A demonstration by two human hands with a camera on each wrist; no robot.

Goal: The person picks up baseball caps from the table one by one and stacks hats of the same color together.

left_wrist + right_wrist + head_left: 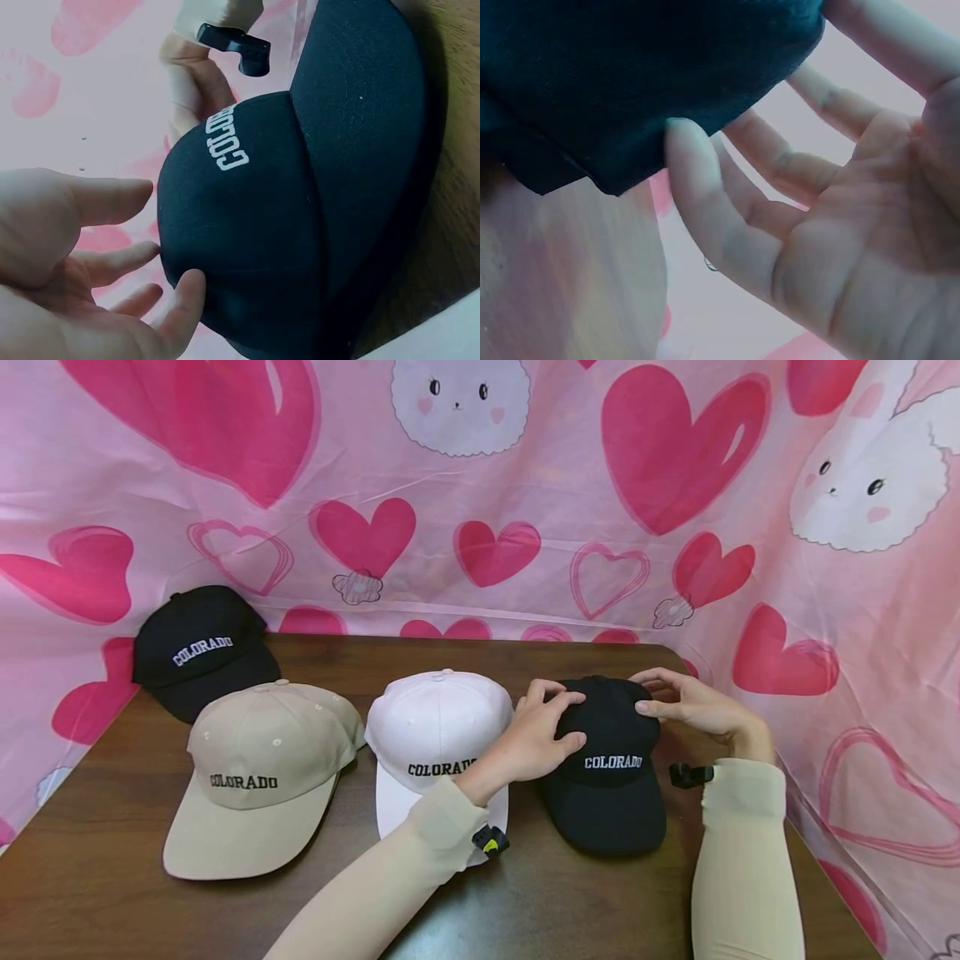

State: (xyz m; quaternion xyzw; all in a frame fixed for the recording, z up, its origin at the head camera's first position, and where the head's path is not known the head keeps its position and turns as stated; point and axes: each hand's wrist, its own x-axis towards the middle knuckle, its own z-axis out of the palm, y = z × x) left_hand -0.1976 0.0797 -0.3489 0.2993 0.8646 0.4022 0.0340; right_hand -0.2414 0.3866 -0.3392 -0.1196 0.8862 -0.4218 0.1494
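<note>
A black baseball cap (606,814) with white COLORADO lettering sits on the table at the right, its brim toward me. My left hand (531,739) is at the left side of its crown, fingers loosely bent and spread. In the left wrist view, fingertips (193,281) touch the fabric while the thumb points at the crown's edge. On the other side, my right hand (697,706) has its fingertips at the crown's upper right. The right wrist view shows relaxed, spread fingers (694,161) against the black cloth, the palm away from it.
Left of the black cap stands a white cap (435,714), partly covered by my left forearm. Further left are a beige cap (262,735) and, behind it, another black cap (198,618). A pink heart-patterned cloth (465,485) hangs behind the brown table (337,893).
</note>
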